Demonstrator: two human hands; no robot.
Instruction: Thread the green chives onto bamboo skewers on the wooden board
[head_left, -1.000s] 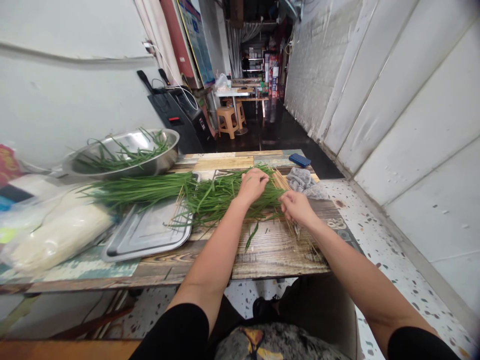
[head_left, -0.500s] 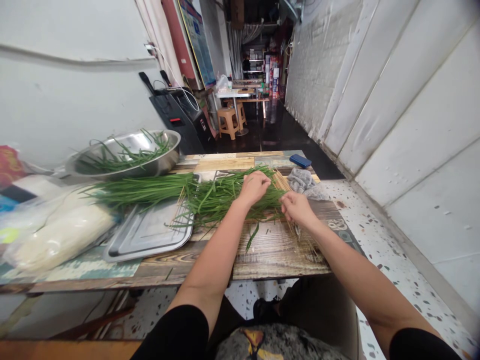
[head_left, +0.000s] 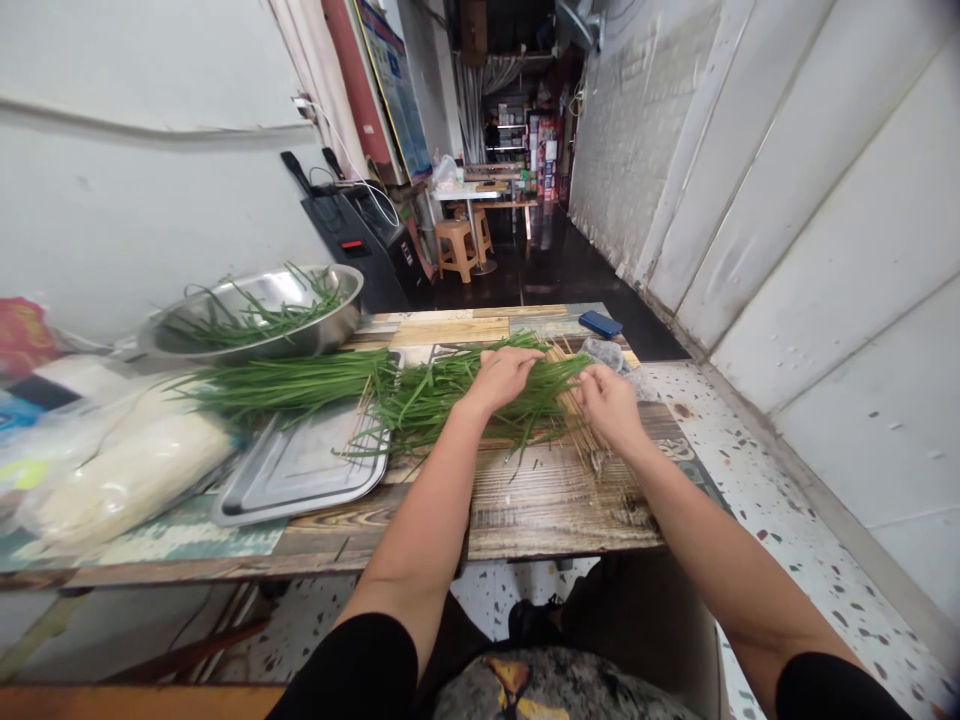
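A loose pile of green chives (head_left: 442,395) lies across a wooden table (head_left: 540,500). My left hand (head_left: 501,378) rests curled on the right end of that pile, fingers closed round a bunch of the leaves. My right hand (head_left: 611,405) is just to its right, fingers pinched on the chive tips, above a heap of thin bamboo skewers (head_left: 581,425). A second bundle of chives (head_left: 285,380) stretches to the left over a flat metal tray (head_left: 300,470).
A steel bowl (head_left: 255,320) holding more chives stands at the back left. A plastic bag of white noodles (head_left: 120,470) lies at the left edge. A grey cloth (head_left: 611,355) and a blue phone (head_left: 600,323) sit at the far right corner. A white wall runs along the right.
Both hands have drawn a bunch of chives up and rightward; my right hand rose from the skewers to the chive tips. A stray leaf on the table is gone.
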